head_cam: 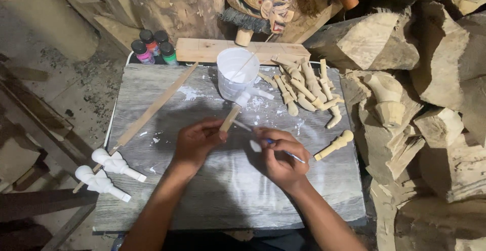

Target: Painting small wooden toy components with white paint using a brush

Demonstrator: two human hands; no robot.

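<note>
Wooden puppet arm (237,110) pinched in left hand (195,143) fingers (215,133), paintbrush (283,151) gripped by right hand (281,160)

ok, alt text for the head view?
Left hand holds a half-whitened wooden puppet piece by its stick while the right hand holds a blue-handled brush. A white paint cup stands beyond on the grey board.
</note>
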